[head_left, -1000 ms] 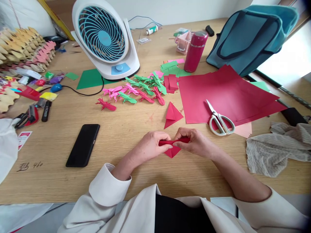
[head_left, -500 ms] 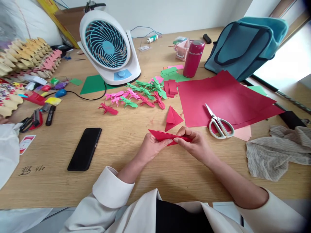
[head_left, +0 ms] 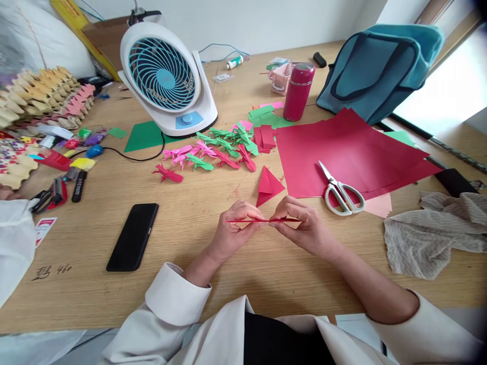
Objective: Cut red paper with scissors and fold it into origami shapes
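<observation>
Between both hands I hold a piece of folded red paper (head_left: 243, 221), seen edge-on as a thin line above the table. My left hand (head_left: 236, 225) pinches its left part between thumb and fingers. On the right part, my right hand (head_left: 299, 223) pinches in the same way, and the two thumb tips nearly meet. Just beyond my hands lies another folded red paper triangle (head_left: 269, 185). Several small pink, green and red folded paper figures (head_left: 213, 149) are grouped farther back. White-handled scissors (head_left: 340, 190) rest partly on large red sheets (head_left: 350, 157).
A black phone (head_left: 132, 237) lies at the left. At the back stand a white fan (head_left: 167, 81), a red flask (head_left: 299, 92) and a teal bag (head_left: 380, 76). A crumpled cloth (head_left: 433, 233) is at the right. Another person's white sleeve (head_left: 17, 243) shows at the left edge.
The folded red paper has turned from showing its flat, pointed face to lying edge-on. Both hands still pinch it, with the fingers shifted along it.
</observation>
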`<state>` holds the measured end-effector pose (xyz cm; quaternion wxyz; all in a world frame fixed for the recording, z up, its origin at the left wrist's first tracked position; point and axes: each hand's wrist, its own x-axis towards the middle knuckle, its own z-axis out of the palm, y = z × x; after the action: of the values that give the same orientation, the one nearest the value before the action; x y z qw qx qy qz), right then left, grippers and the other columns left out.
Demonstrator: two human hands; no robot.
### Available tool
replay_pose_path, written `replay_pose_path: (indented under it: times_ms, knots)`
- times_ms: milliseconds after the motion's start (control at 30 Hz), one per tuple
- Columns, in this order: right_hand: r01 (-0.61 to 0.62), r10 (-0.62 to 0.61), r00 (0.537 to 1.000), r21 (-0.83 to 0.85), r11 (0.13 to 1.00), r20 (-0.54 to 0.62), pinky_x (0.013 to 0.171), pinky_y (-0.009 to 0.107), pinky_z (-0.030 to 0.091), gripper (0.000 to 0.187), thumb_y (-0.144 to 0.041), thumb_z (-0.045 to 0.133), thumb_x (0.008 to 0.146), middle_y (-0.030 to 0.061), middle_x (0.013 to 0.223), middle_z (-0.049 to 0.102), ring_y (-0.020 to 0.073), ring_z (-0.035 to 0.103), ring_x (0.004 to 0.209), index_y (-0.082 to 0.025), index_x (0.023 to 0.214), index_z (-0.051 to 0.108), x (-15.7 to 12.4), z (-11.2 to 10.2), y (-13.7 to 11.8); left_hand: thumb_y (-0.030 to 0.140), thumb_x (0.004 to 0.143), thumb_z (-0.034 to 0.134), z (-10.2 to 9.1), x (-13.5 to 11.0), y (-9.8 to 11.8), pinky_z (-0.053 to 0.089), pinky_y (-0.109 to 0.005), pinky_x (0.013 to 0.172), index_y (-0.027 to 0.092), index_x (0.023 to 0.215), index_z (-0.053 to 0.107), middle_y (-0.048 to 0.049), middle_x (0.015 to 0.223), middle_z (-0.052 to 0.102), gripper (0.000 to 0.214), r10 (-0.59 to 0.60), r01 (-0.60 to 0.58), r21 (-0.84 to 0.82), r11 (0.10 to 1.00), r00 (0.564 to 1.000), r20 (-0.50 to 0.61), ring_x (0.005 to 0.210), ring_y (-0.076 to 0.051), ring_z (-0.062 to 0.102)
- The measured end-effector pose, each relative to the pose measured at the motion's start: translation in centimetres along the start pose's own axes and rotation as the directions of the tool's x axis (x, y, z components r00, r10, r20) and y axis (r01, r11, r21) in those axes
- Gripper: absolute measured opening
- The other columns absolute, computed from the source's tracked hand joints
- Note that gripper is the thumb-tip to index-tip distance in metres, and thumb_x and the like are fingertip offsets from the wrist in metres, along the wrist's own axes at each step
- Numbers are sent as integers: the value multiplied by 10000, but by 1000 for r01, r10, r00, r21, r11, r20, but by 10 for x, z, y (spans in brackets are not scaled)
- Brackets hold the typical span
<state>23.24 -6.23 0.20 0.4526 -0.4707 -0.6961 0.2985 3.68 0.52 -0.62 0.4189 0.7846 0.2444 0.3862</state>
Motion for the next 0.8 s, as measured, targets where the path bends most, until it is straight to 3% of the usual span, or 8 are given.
replay_pose_path:
  times_ms: [300,533,800]
  knots:
    - [166,-162,985,-71,983,62,720,307,505,47,-197,621,890,44,875,565,155,583,795,-214,892,665,4,-17,13,250,870,659,-9,-2,-5,496,-346,839,216,890,705,-44,865,712,61,89,-91,87,992,996,28,876,-177,640]
    - [156,-152,987,-108,982,43,703,317,513,67,-245,612,897,43,873,573,166,597,788,-232,884,677,6,-26,17,301,884,639,-14,-1,-7,493,-360,845,210,866,701,-50,851,720,111,74,-73,141,987,997,-1,871,-182,646]
    - [179,-154,983,-324,929,102,747,356,486,82,-248,571,924,72,911,585,196,576,822,-218,861,614,8,-35,22,237,862,664,-14,1,-10,478,-355,854,197,818,681,-32,803,696,61,70,-62,134,989,996,-55,812,-167,638]
